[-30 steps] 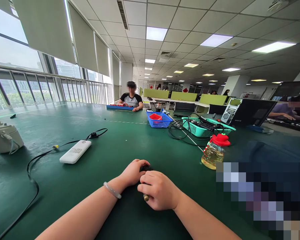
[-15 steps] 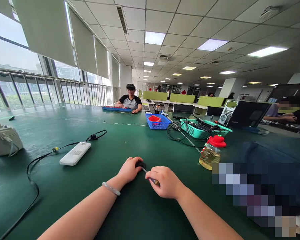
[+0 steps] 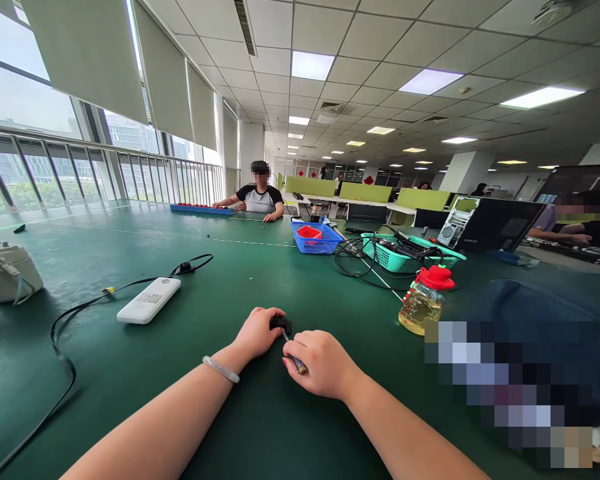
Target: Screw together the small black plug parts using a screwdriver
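My left hand [image 3: 257, 331] is closed on a small black part [image 3: 281, 324] that rests on the green table [image 3: 260, 280]. A pale bangle [image 3: 221, 369] circles that wrist. My right hand [image 3: 321, 364] is curled round a thin tool with a metal shaft and a brass-coloured end [image 3: 294, 357]. The tool's tip points at the black part and touches it. Both hands sit close together near the table's front edge.
A white remote-like device [image 3: 149, 300] with a black cable [image 3: 65, 320] lies to the left, a beige case [image 3: 5, 270] beyond it. A bottle of yellow liquid with a red cap [image 3: 423, 299] stands right. Blue [image 3: 316, 239] and teal [image 3: 405, 253] baskets, cables and seated people are farther back.
My right hand has come off the black part and drawn back slightly, and the thin tool now shows between the hands. The view has shifted a little.
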